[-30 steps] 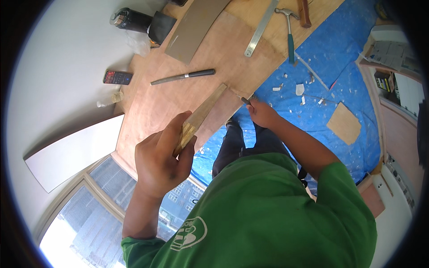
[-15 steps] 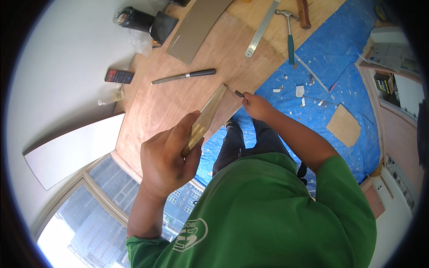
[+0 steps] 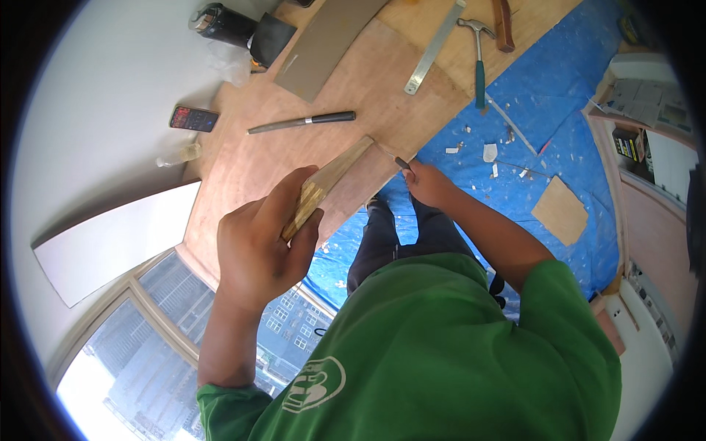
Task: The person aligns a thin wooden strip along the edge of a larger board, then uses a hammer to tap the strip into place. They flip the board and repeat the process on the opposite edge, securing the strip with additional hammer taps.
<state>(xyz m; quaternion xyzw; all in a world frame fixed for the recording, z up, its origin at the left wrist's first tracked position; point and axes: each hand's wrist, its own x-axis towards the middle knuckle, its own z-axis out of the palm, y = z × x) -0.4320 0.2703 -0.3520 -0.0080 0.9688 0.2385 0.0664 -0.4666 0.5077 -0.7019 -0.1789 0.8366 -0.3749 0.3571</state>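
My left hand (image 3: 265, 231) is closed around the thick end of a tapered wooden wedge (image 3: 340, 167), which has a pale flat face and a rough yellowish end. The wedge's thin end points up and to the right, over the plywood worktop (image 3: 228, 165). At the worktop's right edge, my right hand (image 3: 432, 184) grips a small dark-handled tool (image 3: 402, 163). A thin shaft appears to run from that handle toward the wedge's tip; its exact kind is too small to tell. Beyond the wedge lies a long tapered blade with a black handle (image 3: 303, 121).
A steel ruler (image 3: 434, 50), a claw hammer (image 3: 479, 59) and a brown wooden piece (image 3: 503, 26) lie at the far right of the worktop. A grey-brown strip (image 3: 327, 44), a phone (image 3: 193, 118) and a black flask (image 3: 224, 23) are farther left. Scraps litter a blue tarp (image 3: 507, 198).
My left hand has shifted slightly left with the wedge, which has turned to show more of its broad face. My right hand has moved a little to the right and down.
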